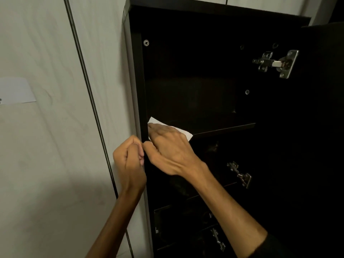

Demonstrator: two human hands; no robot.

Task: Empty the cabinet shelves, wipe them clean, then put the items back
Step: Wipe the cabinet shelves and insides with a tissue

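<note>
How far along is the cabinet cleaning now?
Done: the upper shelf looks emptied. In hand: the right hand presses a white cloth on its left end; the left hand grips the cabinet's front edge. Left: lower shelves, too dark to judge, and putting items back.

The black cabinet (135, 75) stands open, its upper shelf (219, 127) dark and bare but for 1 white cloth (186, 133) lying flat at the shelf's front left corner, against the left side panel. Lower shelves are too dark to read.
</note>
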